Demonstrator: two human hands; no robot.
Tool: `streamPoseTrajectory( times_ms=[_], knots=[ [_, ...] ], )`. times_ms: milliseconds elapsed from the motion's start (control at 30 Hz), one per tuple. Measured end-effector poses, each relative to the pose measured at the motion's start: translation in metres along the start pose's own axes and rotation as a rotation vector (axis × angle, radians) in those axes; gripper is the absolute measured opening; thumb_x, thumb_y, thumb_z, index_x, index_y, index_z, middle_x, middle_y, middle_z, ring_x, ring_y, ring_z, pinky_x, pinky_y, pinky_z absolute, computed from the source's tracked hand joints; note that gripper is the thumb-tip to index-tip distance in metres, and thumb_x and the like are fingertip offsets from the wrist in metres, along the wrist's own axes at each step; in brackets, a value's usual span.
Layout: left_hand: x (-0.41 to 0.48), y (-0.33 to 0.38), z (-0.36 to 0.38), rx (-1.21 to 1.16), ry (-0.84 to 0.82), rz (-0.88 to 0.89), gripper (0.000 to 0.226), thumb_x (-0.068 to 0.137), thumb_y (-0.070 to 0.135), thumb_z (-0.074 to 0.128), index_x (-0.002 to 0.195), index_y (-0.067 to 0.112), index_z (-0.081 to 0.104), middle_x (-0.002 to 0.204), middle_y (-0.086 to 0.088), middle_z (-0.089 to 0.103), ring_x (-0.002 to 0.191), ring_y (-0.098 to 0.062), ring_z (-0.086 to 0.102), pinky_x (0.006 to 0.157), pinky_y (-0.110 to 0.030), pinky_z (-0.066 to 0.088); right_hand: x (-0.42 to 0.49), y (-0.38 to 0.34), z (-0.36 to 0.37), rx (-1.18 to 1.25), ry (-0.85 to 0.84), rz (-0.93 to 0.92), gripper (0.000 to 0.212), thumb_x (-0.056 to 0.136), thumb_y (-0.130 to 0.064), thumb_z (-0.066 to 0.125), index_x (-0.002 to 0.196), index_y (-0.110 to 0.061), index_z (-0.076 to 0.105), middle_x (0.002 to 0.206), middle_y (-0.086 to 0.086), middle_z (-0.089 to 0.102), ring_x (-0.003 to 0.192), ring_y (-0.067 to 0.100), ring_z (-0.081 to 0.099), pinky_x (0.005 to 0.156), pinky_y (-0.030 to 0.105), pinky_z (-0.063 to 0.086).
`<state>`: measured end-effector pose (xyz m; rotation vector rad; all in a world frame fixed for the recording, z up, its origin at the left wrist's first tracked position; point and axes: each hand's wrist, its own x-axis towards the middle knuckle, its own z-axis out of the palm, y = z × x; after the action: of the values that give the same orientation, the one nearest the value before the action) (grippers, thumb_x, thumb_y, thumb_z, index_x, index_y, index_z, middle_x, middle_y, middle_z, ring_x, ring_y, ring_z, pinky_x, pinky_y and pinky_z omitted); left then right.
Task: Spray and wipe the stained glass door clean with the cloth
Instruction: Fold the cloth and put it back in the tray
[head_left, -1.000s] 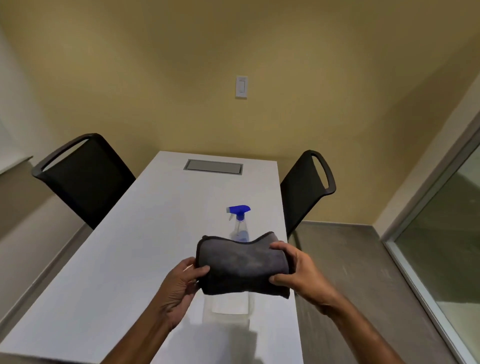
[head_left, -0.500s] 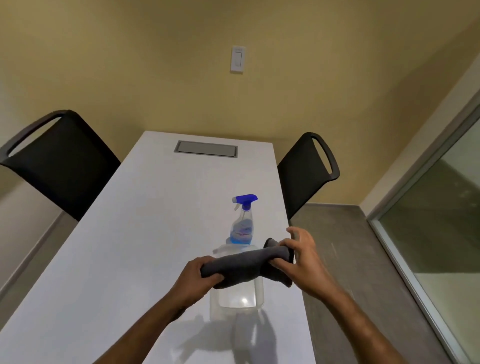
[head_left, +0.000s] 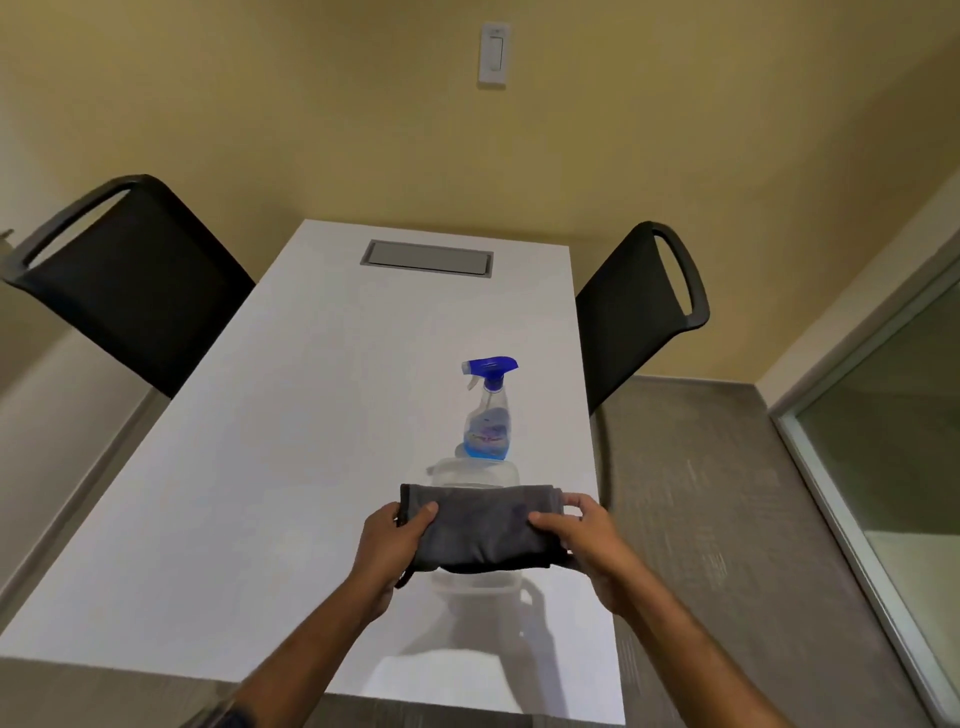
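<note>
We count two hands, one grey cloth, one spray bottle, one clear tub, one counter, two black chairs, and one wall switch.

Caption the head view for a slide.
Both hands hold a grey cloth over a tub; sprayer behind.
</note>
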<state>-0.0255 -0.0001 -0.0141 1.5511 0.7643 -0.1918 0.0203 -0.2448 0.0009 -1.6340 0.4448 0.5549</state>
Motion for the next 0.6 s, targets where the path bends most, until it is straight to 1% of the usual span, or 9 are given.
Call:
streamPoseTrajectory(
  times_ms=[33,100,200,267,367,433,467,533,600],
  knots=[
    [0.002,-0.002,0.002,0.028,0.015,0.003,0.025,0.092,0.036,0.074,0.103,0.014,0.068,0.098,-0.007,0.076,0.082,-0.021,0.073,0.051,-0.024,0.055,0.002,0.005,0.001,0.021,-0.006,0.01,0.043,0.08,-0.017,0.085,0.114,-0.018,0.059,0.097,0.007,0.077,0.083,0.02,0.077,0.065,0.03,0.062],
    [0.006,-0.006,0.006,0.096,0.022,0.008,0.023,0.094,0.034,0.071,0.103,0.014,0.064,0.1,-0.007,0.074,0.079,-0.018,0.071,0.048,-0.021,0.052,0.006,0.013,0.005,-0.005,0.041,0.001,0.044,0.08,-0.014,0.085,0.115,-0.016,0.057,0.101,0.007,0.075,0.086,0.02,0.076,0.065,0.028,0.062],
    [0.014,-0.013,0.013,0.152,0.029,0.006,0.025,0.096,0.032,0.068,0.111,0.013,0.059,0.106,-0.005,0.07,0.084,-0.017,0.068,0.044,-0.016,0.047,0.012,0.021,0.019,-0.103,0.161,-0.062,0.036,0.081,-0.017,0.083,0.107,-0.015,0.057,0.096,0.006,0.073,0.083,0.018,0.073,0.06,0.022,0.057],
    [0.017,-0.016,0.019,0.224,0.046,0.023,0.029,0.096,0.034,0.066,0.114,0.014,0.056,0.107,-0.004,0.067,0.086,-0.016,0.065,0.051,-0.02,0.049,0.014,0.024,0.028,-0.172,0.209,-0.109,0.032,0.083,-0.02,0.082,0.105,-0.016,0.058,0.093,0.004,0.071,0.081,0.015,0.07,0.058,0.019,0.053],
    [0.023,-0.018,0.025,0.391,0.07,0.096,0.027,0.096,0.04,0.064,0.109,0.019,0.052,0.103,0.002,0.064,0.088,-0.015,0.063,0.065,-0.027,0.051,0.018,0.028,0.039,-0.207,0.214,-0.146,0.029,0.088,-0.023,0.077,0.109,-0.017,0.058,0.096,0.001,0.069,0.083,0.011,0.068,0.058,0.016,0.05],
    [0.026,-0.015,0.029,0.454,0.072,0.14,0.026,0.096,0.041,0.065,0.104,0.019,0.054,0.098,0.004,0.062,0.089,-0.018,0.063,0.068,-0.027,0.05,0.02,0.03,0.045,-0.229,0.203,-0.148,0.028,0.092,-0.023,0.073,0.114,-0.015,0.058,0.102,0.003,0.068,0.089,0.016,0.068,0.065,0.02,0.054],
    [0.028,-0.014,0.032,0.47,0.075,0.154,0.025,0.095,0.04,0.066,0.099,0.018,0.056,0.093,0.004,0.064,0.087,-0.019,0.064,0.065,-0.026,0.049,0.022,0.032,0.048,-0.249,0.202,-0.149,0.027,0.093,-0.022,0.071,0.115,-0.014,0.059,0.104,0.004,0.068,0.092,0.018,0.068,0.07,0.023,0.057],
    [0.03,-0.012,0.037,0.491,0.084,0.177,0.024,0.092,0.038,0.07,0.087,0.019,0.057,0.083,0.006,0.063,0.08,-0.018,0.063,0.057,-0.021,0.043,0.025,0.036,0.051,-0.296,0.213,-0.164,0.023,0.093,-0.019,0.071,0.113,-0.012,0.062,0.105,0.006,0.07,0.094,0.022,0.069,0.08,0.035,0.062],
    [0.033,-0.013,0.042,0.518,0.081,0.186,0.024,0.092,0.035,0.072,0.091,0.013,0.062,0.084,0.002,0.064,0.08,-0.018,0.061,0.056,-0.019,0.04,0.03,0.042,0.053,-0.341,0.225,-0.179,0.022,0.091,-0.016,0.072,0.111,-0.01,0.064,0.104,0.008,0.072,0.095,0.025,0.07,0.087,0.044,0.061]
  ],
)
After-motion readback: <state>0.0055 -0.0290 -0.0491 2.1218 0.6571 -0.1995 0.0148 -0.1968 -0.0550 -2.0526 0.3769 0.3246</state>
